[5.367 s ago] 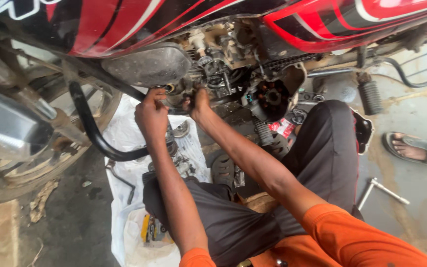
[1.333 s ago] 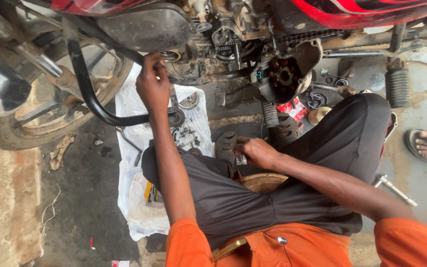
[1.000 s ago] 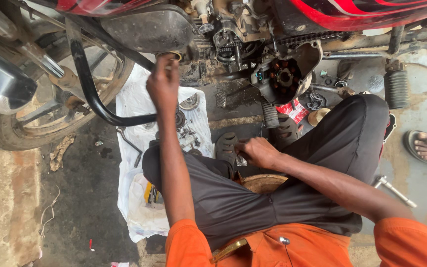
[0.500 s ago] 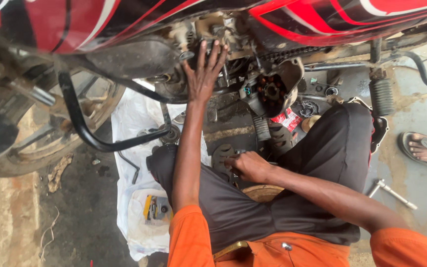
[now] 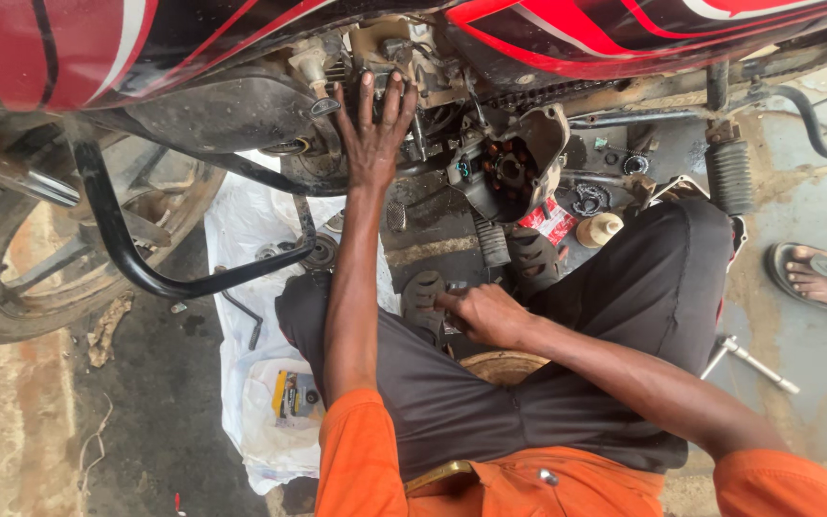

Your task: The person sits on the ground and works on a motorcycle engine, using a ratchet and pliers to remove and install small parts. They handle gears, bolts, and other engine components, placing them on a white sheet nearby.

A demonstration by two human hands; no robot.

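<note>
Left hand (image 5: pixel 372 129) spread flat on engine (image 5: pixel 404 67); right hand (image 5: pixel 485 314) curled, pinching small part, crash bar (image 5: pixel 136 263) alongside.

One red motorcycle (image 5: pixel 567 38), one front wheel (image 5: pixel 59 258), two hands, one white sheet (image 5: pixel 251 230), one sandalled foot (image 5: pixel 820 278)

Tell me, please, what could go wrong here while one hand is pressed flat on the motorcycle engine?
The left hand lies flat on the exposed engine among edged parts, so a slip could cut fingers. Small parts such as the gear lie loose on the ground by the open side cover; grit may get in, or pieces get lost. The right hand reaches down between the knees, possibly unwatched.
</note>
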